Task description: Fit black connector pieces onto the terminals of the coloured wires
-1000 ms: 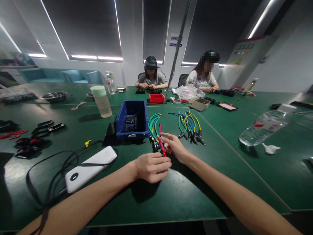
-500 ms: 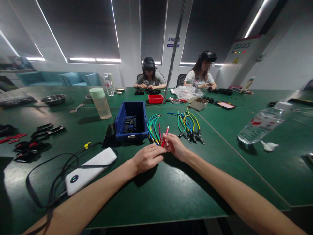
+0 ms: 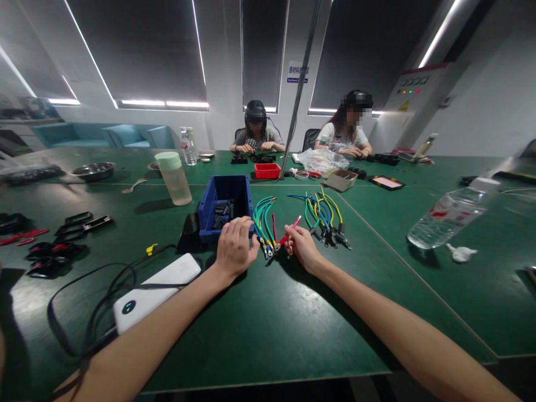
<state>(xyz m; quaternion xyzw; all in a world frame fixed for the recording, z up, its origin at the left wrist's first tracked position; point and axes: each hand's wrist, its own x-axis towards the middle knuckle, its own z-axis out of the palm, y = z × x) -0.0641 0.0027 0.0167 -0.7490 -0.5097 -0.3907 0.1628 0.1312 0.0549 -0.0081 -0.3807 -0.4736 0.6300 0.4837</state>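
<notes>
My right hand (image 3: 302, 245) pinches a short red cable (image 3: 297, 221) that slants up to the right. A metal lug seems to show at its lower end. My left hand (image 3: 237, 245) holds nothing I can see, its fingers apart and loosely bent at the front right of the blue bin (image 3: 204, 228). Inside the bin lie several black sleeves (image 3: 224, 209). Between my hands and just beyond is a bundle of green, blue, yellow and red cables (image 3: 263, 220) with ring lugs. To the right, another cable bundle (image 3: 324, 215) has black sleeves at its near ends.
A white power bank (image 3: 167, 285) with black cords lies by my left forearm. A green-lidded cup (image 3: 173, 178) stands behind it, and a tilted-looking water bottle (image 3: 450, 215) is at right. Across the green table are a red tray (image 3: 267, 171), a small box (image 3: 341, 180) and two people.
My left hand has let go of the red cable and moved left and up to the bin's front. My right hand has shifted slightly right, the cable now leaning more.
</notes>
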